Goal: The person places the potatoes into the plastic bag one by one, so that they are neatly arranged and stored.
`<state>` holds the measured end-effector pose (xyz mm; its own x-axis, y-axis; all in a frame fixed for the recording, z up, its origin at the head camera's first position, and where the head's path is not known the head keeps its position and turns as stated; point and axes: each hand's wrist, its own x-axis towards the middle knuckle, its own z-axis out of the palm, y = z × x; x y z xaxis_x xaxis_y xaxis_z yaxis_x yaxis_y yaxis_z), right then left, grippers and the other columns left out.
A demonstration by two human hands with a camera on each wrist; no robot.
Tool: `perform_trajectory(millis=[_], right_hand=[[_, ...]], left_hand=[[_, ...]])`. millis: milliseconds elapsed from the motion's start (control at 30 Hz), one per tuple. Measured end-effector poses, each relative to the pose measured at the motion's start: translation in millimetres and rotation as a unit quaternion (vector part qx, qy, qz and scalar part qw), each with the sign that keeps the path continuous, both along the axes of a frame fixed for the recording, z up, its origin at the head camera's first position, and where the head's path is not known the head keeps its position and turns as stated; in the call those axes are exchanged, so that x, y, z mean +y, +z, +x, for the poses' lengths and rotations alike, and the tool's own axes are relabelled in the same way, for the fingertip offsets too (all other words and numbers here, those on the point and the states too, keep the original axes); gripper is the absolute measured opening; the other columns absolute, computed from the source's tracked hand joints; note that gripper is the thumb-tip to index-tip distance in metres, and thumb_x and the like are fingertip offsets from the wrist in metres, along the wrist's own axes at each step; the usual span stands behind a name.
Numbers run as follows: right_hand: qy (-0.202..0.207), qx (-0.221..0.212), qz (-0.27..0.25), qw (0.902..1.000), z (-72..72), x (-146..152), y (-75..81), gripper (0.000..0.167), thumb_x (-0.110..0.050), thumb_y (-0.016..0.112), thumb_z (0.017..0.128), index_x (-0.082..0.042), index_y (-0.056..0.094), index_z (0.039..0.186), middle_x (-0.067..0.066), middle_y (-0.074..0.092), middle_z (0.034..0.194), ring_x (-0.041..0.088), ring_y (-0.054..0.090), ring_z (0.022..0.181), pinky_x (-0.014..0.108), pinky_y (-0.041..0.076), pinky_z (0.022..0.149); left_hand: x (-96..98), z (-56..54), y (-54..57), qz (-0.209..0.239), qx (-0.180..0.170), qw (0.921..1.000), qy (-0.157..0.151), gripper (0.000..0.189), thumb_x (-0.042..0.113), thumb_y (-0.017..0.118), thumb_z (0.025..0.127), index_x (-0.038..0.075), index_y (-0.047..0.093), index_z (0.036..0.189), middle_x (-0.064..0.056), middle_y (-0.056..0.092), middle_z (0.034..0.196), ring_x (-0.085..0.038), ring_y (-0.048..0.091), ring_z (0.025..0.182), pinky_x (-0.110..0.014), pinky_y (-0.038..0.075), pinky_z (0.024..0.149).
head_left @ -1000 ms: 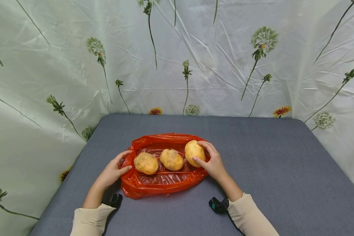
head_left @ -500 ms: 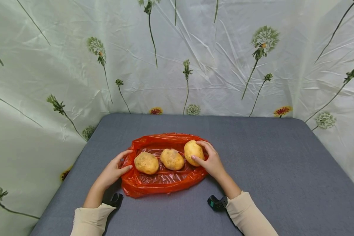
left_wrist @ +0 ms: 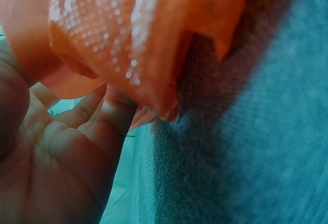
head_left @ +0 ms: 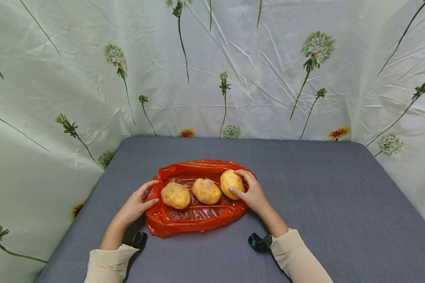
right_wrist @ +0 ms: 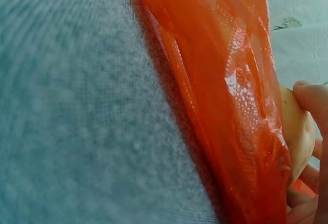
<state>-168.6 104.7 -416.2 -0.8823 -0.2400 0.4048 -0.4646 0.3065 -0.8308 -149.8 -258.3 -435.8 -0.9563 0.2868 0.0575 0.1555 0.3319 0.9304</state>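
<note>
A red plastic bag [head_left: 198,226] lies spread with its mouth wide in the head view. Inside it a left potato [head_left: 175,195] and a middle potato [head_left: 206,191] rest side by side. At the bag's right end, my right hand [head_left: 254,193] grips a third potato [head_left: 231,184] between thumb and fingers. That potato [right_wrist: 296,131] shows partly behind the bag's wall in the right wrist view. My left hand [head_left: 136,205] holds the bag's left end, thumb and fingers at its rim. In the left wrist view the bag [left_wrist: 123,34] hides some fingertips.
The bag lies on a grey cloth-covered table [head_left: 322,204]. A pale curtain [head_left: 262,78] printed with flowers hangs behind the table and along its sides. Black wrist bands [head_left: 261,242] sit near both cuffs.
My right hand has shifted slightly left with its potato, over the bag. The left hand, the bag and the other two potatoes have stayed in place.
</note>
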Motion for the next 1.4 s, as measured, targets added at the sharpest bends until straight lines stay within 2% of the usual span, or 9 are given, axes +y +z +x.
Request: perform_trajectory(millis=[267,367,667,967,1267,1400], right_hand=[[-0.003,-0.004,0.006,1.0,-0.2,-0.3,-0.9,0.05,-0.004,0.072,0.074,0.008,0.05,0.117,0.024,0.046,0.118,0.033,0.048,0.104,0.047,0.042,0.083],[0.003,-0.004,-0.005,1.0,-0.8,-0.5,-2.2,0.049,-0.002,0.071,0.074,0.01,0.049,0.116,0.025,0.046,0.117,0.035,0.048,0.105,0.047,0.041,0.085],[0.009,0.032,-0.036,0.9988,-3.3,-1.3,-6.4,0.044,0.006,0.069,0.074,0.015,0.05,0.112,0.029,0.047,0.113,0.04,0.05,0.104,0.048,0.041,0.083],[0.015,0.024,-0.056,0.998,-1.2,-1.3,-2.4,0.043,0.008,0.068,0.074,0.016,0.049,0.112,0.031,0.046,0.114,0.041,0.048,0.106,0.047,0.04,0.086],[0.016,0.056,-0.058,0.9966,-0.2,-1.5,-0.1,0.04,0.008,0.067,0.075,0.017,0.05,0.11,0.031,0.047,0.112,0.041,0.048,0.106,0.047,0.04,0.086],[0.015,0.077,-0.052,0.9956,0.3,-2.0,1.5,0.04,0.009,0.067,0.075,0.017,0.05,0.11,0.031,0.047,0.113,0.04,0.048,0.105,0.046,0.039,0.087]], left_hand=[[-0.1,-0.1,-0.7,-0.008,-0.009,0.9999,0.003,0.054,0.004,0.059,0.085,0.006,0.034,0.133,-0.025,0.031,0.133,-0.039,0.049,0.101,-0.032,0.049,0.072],[0.2,0.4,-0.5,-0.007,-0.012,0.9999,0.004,0.054,0.004,0.059,0.085,0.006,0.034,0.133,-0.026,0.032,0.132,-0.039,0.05,0.1,-0.033,0.049,0.072],[0.0,0.0,-0.6,-0.003,-0.008,1.0,0.002,0.054,0.003,0.059,0.085,0.005,0.034,0.133,-0.025,0.03,0.133,-0.038,0.05,0.099,-0.031,0.049,0.071],[0.1,-0.4,-0.2,-0.006,-0.007,0.9999,0.005,0.053,0.005,0.06,0.085,0.005,0.035,0.133,-0.024,0.027,0.137,-0.038,0.048,0.103,-0.03,0.048,0.072],[2.7,0.8,5.2,-0.051,0.012,0.9984,0.022,0.051,0.015,0.06,0.087,0.008,0.037,0.133,-0.02,0.036,0.133,-0.029,0.052,0.093,-0.03,0.047,0.069],[2.4,1.4,8.3,-0.085,0.042,0.9951,0.027,0.05,0.014,0.06,0.087,0.007,0.039,0.132,-0.019,0.04,0.13,-0.027,0.052,0.091,-0.034,0.046,0.071]])
